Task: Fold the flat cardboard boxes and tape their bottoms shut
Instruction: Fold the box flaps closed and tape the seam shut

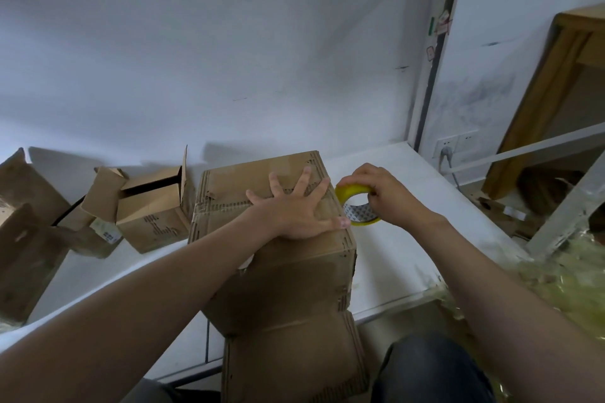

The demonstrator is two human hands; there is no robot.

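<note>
One cardboard box (229, 185) looks half-taped: flat left hand (294, 211) presses its bottom, right hand (388, 193) grips the yellow tape roll (351, 192).

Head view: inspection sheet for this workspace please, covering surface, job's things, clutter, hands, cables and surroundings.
Surface: white table.
Job's things: cardboard box at the table's near edge, flaps closed on top; yellow tape roll at its right edge.
Clutter: open small boxes and larger cardboard pieces on the left; crumpled clear wrap on the right.
Hands: left hand pressed flat on the box top, fingers spread; right hand grips the tape roll.
Cables: grey cable plugged into a wall socket.
Surroundings: white wall; wooden frame on the right.
</note>
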